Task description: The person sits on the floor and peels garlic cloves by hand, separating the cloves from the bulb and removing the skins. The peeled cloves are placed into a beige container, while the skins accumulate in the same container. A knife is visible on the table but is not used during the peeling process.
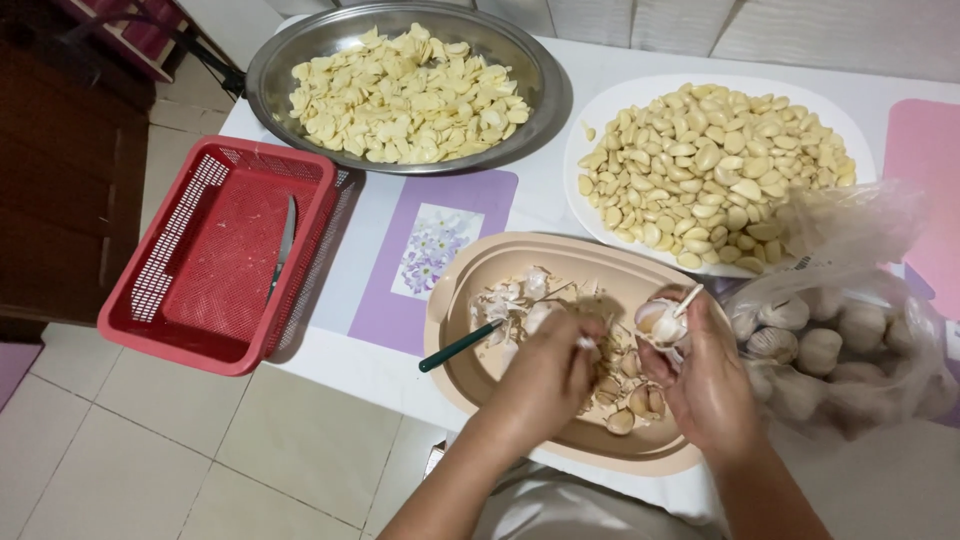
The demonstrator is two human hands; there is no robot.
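1. Left hand (545,375): fingers curled downward over the beige oval tray (480,375). Whether they pinch anything cannot be told; a small white fleck shows at the fingertips.
2. Right hand (705,385): fingers clenched around a partly broken garlic bulb (660,322), its pale stalk pointing up and away from the fingertips. The bulb is held just above the tray, close beside the left fingertips.
3. Beneath both sets of fingers: loose unpeeled cloves and papery skins (520,300) scattered over the tray floor.
4. Just left of the left fingers: a green-handled tool (458,347) lies across the tray rim, handle outward. The blade end is hidden under the hand.
5. Just right of the right fingers: clear plastic bag (850,350) of whole garlic bulbs, resting on the counter (560,190).
6. Beyond the right fingers: white plate (640,95) heaped with peeled cloves.
7. Well left of the left fingers: red mesh basket (215,260) at the counter edge, a knife (284,240) lying inside.
8. Farthest, beyond the left fingers: round metal bowl (300,45) filled with sliced garlic pieces.
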